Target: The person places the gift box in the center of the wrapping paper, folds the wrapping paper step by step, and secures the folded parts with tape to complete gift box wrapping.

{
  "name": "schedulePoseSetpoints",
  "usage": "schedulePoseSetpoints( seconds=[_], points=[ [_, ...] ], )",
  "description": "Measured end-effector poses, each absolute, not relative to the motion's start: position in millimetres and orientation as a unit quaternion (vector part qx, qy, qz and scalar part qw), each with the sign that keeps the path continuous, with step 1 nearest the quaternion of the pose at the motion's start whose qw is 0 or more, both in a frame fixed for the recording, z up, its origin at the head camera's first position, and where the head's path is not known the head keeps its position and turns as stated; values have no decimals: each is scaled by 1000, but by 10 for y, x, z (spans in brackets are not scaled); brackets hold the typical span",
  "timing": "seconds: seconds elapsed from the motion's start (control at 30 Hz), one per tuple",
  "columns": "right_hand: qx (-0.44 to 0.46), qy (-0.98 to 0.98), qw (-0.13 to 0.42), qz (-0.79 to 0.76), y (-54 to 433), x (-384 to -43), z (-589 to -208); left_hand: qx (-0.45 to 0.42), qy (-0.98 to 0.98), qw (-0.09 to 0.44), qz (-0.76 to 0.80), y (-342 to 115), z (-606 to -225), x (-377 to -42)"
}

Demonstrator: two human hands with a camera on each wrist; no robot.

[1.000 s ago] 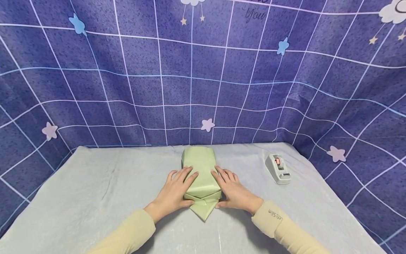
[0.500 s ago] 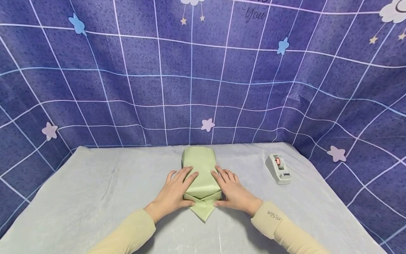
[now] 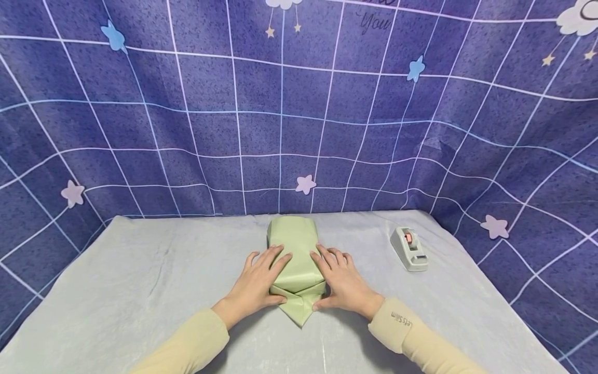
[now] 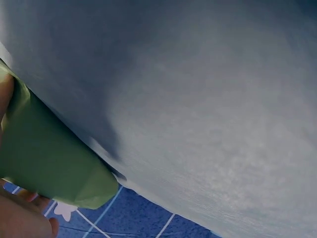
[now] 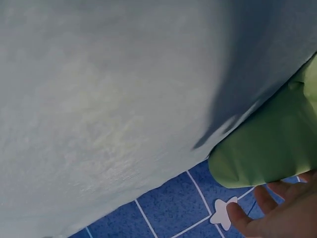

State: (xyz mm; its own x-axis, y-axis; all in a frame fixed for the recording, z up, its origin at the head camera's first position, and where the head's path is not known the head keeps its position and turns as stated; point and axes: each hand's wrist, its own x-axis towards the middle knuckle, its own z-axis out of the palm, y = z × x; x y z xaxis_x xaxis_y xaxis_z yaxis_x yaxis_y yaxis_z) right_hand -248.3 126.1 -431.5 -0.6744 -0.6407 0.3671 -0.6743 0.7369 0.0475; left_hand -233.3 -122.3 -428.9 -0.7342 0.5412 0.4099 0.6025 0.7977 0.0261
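A package wrapped in light green paper (image 3: 295,239) lies lengthwise on the table. At its near end the paper is folded into a pointed flap (image 3: 299,313), its tip toward me. My left hand (image 3: 252,283) rests along the package's left side, fingertips on the top and thumb at the flap's left edge. On the other side, my right hand (image 3: 348,285) touches the top with spread fingers, its thumb against the flap's right edge. Both wrist views show the package's green side, (image 4: 54,153) partly in shadow. The underside is hidden.
A pale tape dispenser (image 3: 409,250) with an orange-pink core stands to the right on the grey cloth-covered table (image 3: 154,259). Behind the table hangs a blue curtain (image 3: 252,135) with grid lines and stars.
My right thumb has slid left and slightly inward along the flap's edge. The left hand and the package have stayed put.
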Motion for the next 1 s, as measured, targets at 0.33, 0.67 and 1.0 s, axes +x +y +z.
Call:
schedulePoseSetpoints(
  seconds=[0.33, 0.67, 1.0],
  points=[
    [371, -913, 162, 49, 1292, -2482, -4307, -315, -928, 185, -77, -1245, -4307, -2349],
    [363, -917, 154, 58, 1277, -2462, -4307, -301, -933, 173, -97, -1219, -4310, -2327],
    [368, -915, 154, 61, 1274, -2460, -4288, -337, -920, 162, -120, -1288, -4287, -2338]
  ],
)
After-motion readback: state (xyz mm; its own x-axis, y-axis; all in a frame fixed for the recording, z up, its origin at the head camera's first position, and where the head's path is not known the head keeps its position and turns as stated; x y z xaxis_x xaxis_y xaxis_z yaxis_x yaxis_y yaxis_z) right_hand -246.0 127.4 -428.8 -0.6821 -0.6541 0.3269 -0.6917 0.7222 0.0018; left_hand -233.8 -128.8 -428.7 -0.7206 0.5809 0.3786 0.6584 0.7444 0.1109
